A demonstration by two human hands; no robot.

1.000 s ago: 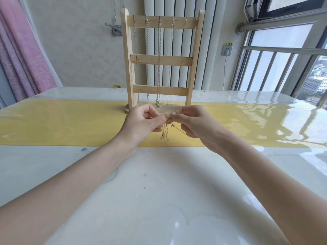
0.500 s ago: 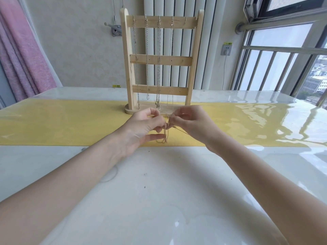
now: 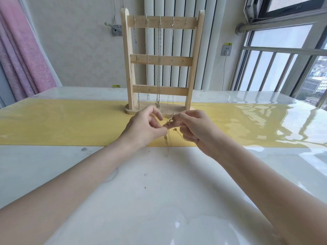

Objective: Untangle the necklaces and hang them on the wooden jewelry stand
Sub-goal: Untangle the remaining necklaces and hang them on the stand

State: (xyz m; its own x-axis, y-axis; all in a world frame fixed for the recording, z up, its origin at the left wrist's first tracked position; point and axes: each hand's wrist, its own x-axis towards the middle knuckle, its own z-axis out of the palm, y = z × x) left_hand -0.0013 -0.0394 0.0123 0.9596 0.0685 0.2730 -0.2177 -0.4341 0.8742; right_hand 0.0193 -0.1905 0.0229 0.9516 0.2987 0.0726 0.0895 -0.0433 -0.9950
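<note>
A thin gold necklace (image 3: 167,137) dangles between my hands just above the yellow runner (image 3: 70,124). My left hand (image 3: 145,127) pinches its tangled top between thumb and fingertips. My right hand (image 3: 192,128) pinches the same chain from the right, and a strand runs across its fingers. Behind them stands the wooden jewelry stand (image 3: 161,62), upright, with three crossbars. Several silver chains (image 3: 159,68) hang from the hooks on its top bar; the rightmost hook (image 3: 186,19) is bare.
The glossy white table (image 3: 159,191) stretches toward me between my forearms. A pink curtain (image 3: 23,50) hangs at the left, a white radiator (image 3: 208,50) stands behind the stand, and a barred window (image 3: 283,64) fills the right.
My hands have drawn slightly apart and my left fingers have opened upward. The chain now hangs lower in a longer single strand between them.
</note>
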